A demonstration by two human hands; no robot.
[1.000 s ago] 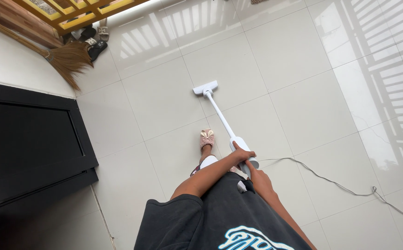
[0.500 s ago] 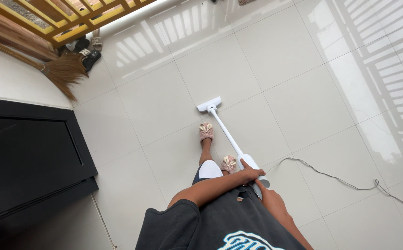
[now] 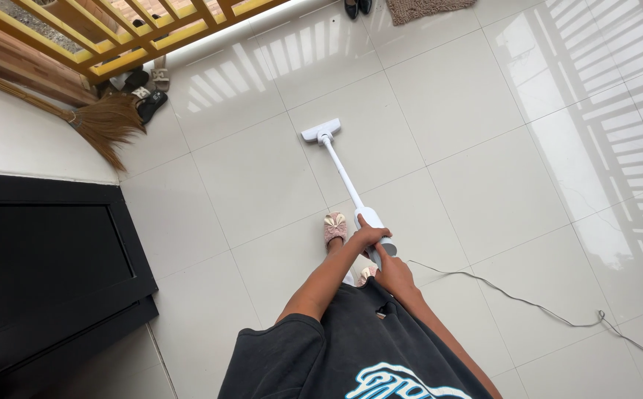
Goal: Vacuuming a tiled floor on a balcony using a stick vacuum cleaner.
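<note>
No packages, labels or signs are visible. One possible screen point(image 3: 40, 258), a black rectangular panel in a black frame, stands at left.

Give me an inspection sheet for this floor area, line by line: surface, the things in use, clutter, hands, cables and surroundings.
Surface: glossy white floor tiles, with window-bar reflections at the right.
Things in use: white stick vacuum, its head flat on the tiles and the body tilted back to the hands.
Clutter: straw broom leaning at the upper left; sandals beside it; dark shoes and a mat at the top edge.
Hands: left hand in a grip on the vacuum body; right hand just behind it on the handle.
Cables: grey cord trailing loosely right across the tiles.
Surroundings: black cabinet at left; yellow wooden railing above.
</note>
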